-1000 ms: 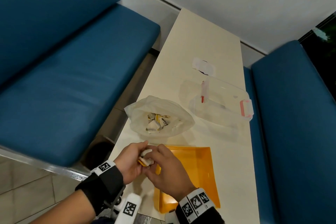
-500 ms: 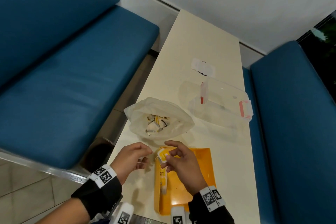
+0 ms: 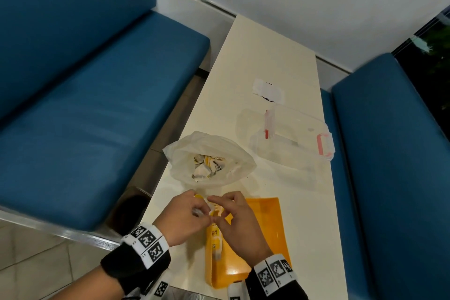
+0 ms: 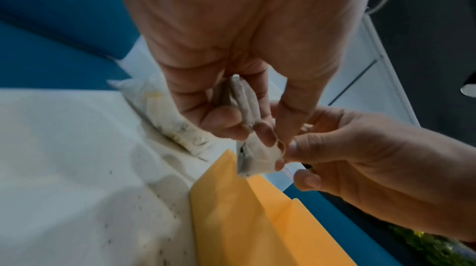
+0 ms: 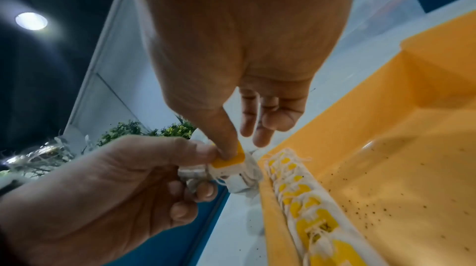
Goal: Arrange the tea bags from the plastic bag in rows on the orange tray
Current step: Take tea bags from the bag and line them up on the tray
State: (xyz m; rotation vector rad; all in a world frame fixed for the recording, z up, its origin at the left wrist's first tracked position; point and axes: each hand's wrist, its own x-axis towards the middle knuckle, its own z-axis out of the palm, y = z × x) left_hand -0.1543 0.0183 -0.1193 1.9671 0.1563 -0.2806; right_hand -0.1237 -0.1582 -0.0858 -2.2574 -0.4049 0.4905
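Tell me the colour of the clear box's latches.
Red latches on the clear box; head view shows them best.

Orange tray (image 3: 265, 226), white-and-yellow tea bags (image 5: 304, 195), translucent white plastic bag (image 3: 187, 153), blue seats (image 3: 85, 105).

Plastic bag (image 3: 209, 161) behind tray (image 3: 267, 231)

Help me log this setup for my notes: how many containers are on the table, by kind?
orange tray: 1
white plastic bag: 1
clear plastic box with pink latches: 1
Total: 3
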